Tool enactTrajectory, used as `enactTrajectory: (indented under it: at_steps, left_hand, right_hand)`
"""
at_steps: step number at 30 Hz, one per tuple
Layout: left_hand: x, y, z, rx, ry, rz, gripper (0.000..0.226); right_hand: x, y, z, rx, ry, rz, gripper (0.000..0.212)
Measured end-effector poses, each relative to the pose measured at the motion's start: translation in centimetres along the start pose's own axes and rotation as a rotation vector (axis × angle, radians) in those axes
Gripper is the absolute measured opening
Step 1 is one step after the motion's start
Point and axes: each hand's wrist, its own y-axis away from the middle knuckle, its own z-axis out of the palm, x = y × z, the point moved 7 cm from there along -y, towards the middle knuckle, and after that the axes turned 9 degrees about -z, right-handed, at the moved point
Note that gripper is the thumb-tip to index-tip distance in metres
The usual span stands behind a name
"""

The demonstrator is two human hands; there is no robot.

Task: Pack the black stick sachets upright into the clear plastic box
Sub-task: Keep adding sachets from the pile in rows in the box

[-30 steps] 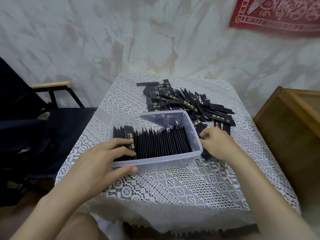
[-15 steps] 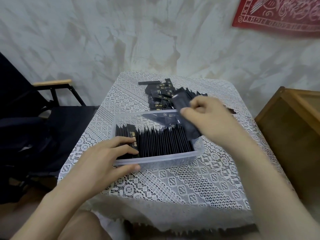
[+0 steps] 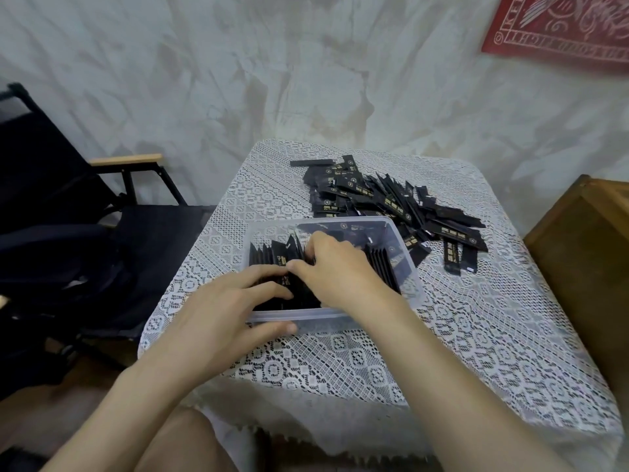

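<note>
The clear plastic box (image 3: pixel 407 247) sits mid-table with a row of black stick sachets (image 3: pixel 381 267) standing upright in it. My right hand (image 3: pixel 337 272) is down inside the box and grips a few sachets (image 3: pixel 289 251) at the left part of the row. My left hand (image 3: pixel 221 311) rests at the box's near-left corner. Its fingers lie fairly straight against the upright sachets and its thumb presses the outside of the front wall. A loose pile of sachets (image 3: pixel 391 202) lies flat behind and to the right of the box.
A white lace cloth (image 3: pixel 476 318) covers the small table. A black chair with a wooden armrest (image 3: pixel 126 160) stands to the left. A wooden crate (image 3: pixel 585 253) stands close to the table's right edge. The wall is just behind the table.
My right hand picked up sachets from beside the box's right end, carried them left over the box and lowered them into the row. My left hand stayed at the near-left corner.
</note>
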Motion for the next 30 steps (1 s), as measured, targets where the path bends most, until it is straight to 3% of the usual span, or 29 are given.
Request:
enactTrajectory:
  at_steps: [5,12,18,22,26,30]
  left_hand:
    - [0.1,0.1,-0.1,0.01,-0.01,0.003,0.054]
    - [0.0,0.0,-0.1,0.008,-0.023,0.009,0.054]
    - [0.0,-0.3,-0.4,-0.032,-0.037,0.048,0.072]
    - [0.1,-0.4,-0.4,-0.052,-0.043,0.075,0.072]
    - [0.1,-0.4,-0.4,-0.044,-0.047,0.069,0.072]
    - [0.0,-0.3,-0.3,-0.015,-0.046,0.068,0.072]
  right_hand:
    - [0.3,0.7,0.2,-0.109,-0.195,0.035,0.039]
    - [0.8,0.4,0.1,-0.13,-0.23,0.065,0.031]
    - [1.3,0.2,0.0,-0.147,-0.283,0.072,0.021]
    - [1.6,-0.4,0.3,-0.113,-0.319,0.074,0.024]
    - [1.8,-0.9,1.0,-0.1,-0.37,0.084,0.009]
    - [2.0,-0.9,1.1,-0.106,-0.37,0.103,0.016]
